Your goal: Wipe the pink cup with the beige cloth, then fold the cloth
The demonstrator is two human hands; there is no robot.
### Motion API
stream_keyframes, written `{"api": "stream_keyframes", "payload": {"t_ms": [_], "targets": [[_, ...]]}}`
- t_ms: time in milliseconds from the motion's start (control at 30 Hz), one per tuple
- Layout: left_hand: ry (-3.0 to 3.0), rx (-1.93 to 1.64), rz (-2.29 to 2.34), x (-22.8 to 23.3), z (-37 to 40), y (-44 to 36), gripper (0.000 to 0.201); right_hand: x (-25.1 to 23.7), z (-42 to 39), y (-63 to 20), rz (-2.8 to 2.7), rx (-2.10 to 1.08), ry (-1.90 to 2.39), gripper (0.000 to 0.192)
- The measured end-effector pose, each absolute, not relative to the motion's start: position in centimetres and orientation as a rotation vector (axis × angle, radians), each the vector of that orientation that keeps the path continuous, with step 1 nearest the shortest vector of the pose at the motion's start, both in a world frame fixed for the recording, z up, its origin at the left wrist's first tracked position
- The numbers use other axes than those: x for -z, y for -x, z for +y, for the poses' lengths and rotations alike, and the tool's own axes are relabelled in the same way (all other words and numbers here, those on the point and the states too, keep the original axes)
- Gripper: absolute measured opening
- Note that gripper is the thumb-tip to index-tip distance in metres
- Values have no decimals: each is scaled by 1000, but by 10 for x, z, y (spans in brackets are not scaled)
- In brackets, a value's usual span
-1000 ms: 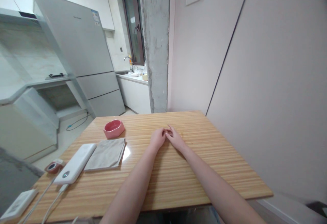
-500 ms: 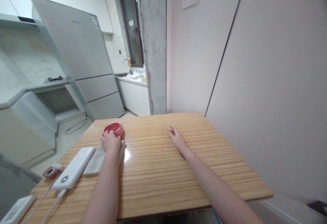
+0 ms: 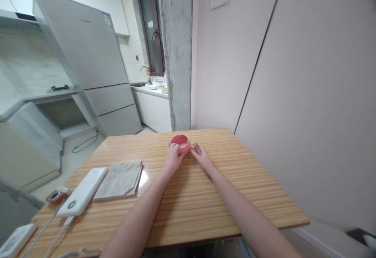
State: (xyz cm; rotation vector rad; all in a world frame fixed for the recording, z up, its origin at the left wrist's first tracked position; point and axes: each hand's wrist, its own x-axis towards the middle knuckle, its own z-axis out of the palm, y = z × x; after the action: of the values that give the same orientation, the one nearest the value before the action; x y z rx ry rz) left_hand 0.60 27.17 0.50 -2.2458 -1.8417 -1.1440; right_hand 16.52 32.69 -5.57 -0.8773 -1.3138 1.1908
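Since half a second ago: pink bowl [image 3: 180,143] has gone from the table's left part, beside the cloth, to the far middle of the table [image 3: 188,199]; left hand [image 3: 172,157] has travelled with it and now sits next to the right hand.

Grip, left: fingers curled round the near-left side of the pink bowl, thumb and fingertips on its rim and wall; closed on the bowl. Bowl appears tilted, opening turned partly toward the camera; cannot tell whether its base touches the table or is just lifted.

Grip, right: right hand [image 3: 202,158] lies palm down on the wood, fingers loosely extended and holding nothing; fingertips just beside the bowl's right edge, contact not resolvable.

Both forearms run from the near edge of the table up to the hands, converging at the bowl.

Surroundings: folded grey cloth [image 3: 120,175] flat on the table, well left of the hands. White power bank [image 3: 82,192] just left of the cloth, touching or nearly touching its edge, with a white cable [image 3: 55,234] leading toward the near-left corner. Small red round object [image 3: 55,196] at the left edge. White flat device [image 3: 14,240] at the near-left corner, partly cut off. Grey fridge [image 3: 88,62] stands beyond the table, left; concrete pillar [image 3: 176,54] behind the far edge.
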Motion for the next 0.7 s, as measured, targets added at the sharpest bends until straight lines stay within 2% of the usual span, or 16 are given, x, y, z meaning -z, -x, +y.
{"api": "stream_keyframes", "payload": {"t_ms": [100, 467, 500, 633, 700], "targets": [[2330, 1135, -1776, 5, 273, -19, 15, 53, 323, -165, -1364, -1190, 815, 67], [2434, 1010, -1803, 0, 267, -24, 12, 54, 324, -166, -1411, -1155, 818, 49], [2440, 990, -1821, -3, 265, -25, 15, 54, 325, -165, -1403, -1161, 821, 47], [2289, 1019, -1960, -29, 241, -3, 48, 55, 326, -167, -1412, -1158, 848, 47], [1995, 1121, -2112, -45, 218, 31, 38, 56, 326, -168, -1421, -1126, 893, 48]]}}
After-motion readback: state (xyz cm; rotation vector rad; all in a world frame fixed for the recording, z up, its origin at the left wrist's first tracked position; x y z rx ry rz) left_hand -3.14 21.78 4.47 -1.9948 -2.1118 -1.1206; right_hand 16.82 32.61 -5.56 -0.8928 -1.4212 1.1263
